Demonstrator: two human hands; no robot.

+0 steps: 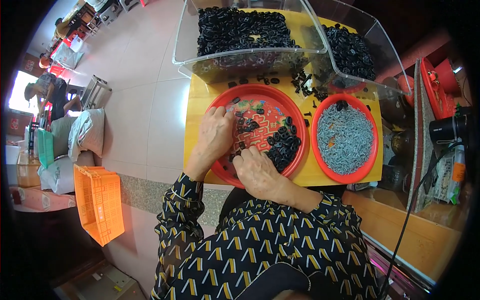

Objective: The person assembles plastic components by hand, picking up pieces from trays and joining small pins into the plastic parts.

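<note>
A round red tray (297, 165) with a patterned bottom stands before me. Small black oval plastic parts (285, 145) are heaped on its right side, and more lie scattered across its middle. My left hand (216, 131) is over the tray's left side, fingers curled and closed, the fingertips hidden. Lower down, my right hand (260, 175) reaches over the near part of the tray, also closed, its fingers bent down near a few black pieces. What either hand pinches is too small or hidden to make out. Right of the tray, a red basin (375, 150) holds many silver screws (345, 137).
Two clear plastic bins (240, 60), (395, 65) full of black parts stand at the back of the yellow table (200, 90). Loose black pieces (302, 82) lie before them. An orange crate (100, 200) stands at left; a dark cable (417, 185) hangs at right. Other people are far left.
</note>
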